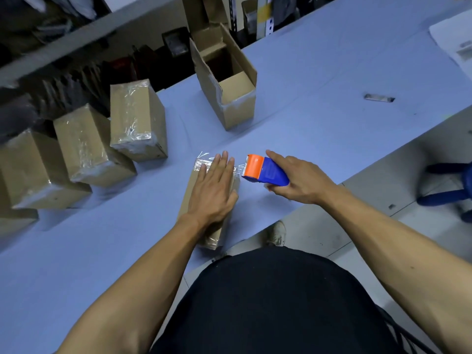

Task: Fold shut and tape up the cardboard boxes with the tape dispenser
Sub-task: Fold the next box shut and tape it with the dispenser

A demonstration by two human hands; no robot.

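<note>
- At centre of the table, the left hand (213, 186) lay flat on the cardboard box (190, 192), fingers straight and close together, the thumb down the box's right edge; the hand hid most of the box's top face.
- Clear tape (204, 160) covered the far end of that box, and a short strip ran from under the fingertips to the tape dispenser (264, 171); how far the tape reached beneath the palm could not be seen.
- Just right of the box, the right hand (298, 181) gripped the blue handle of the dispenser, fingers curled round it, the index finger extended along the top; the orange head pointed at the box. The roll itself was hidden.
- Farther back stood an open box (229, 98), upright, flaps raised; its inside was dark and its contents could not be made out.
- To the left, three taped boxes (138, 118) sat in a row on the pale blue table (319, 118); the leftmost was partly cut off by the frame edge.
- A small dark object (379, 98) lay well to the right, too blurred to identify.
- Beyond the table, shelves (76, 47) were smeared by motion blur.
- Below the table edge, a shoe (277, 233) and a blue stool (449, 185) showed only in part.
</note>
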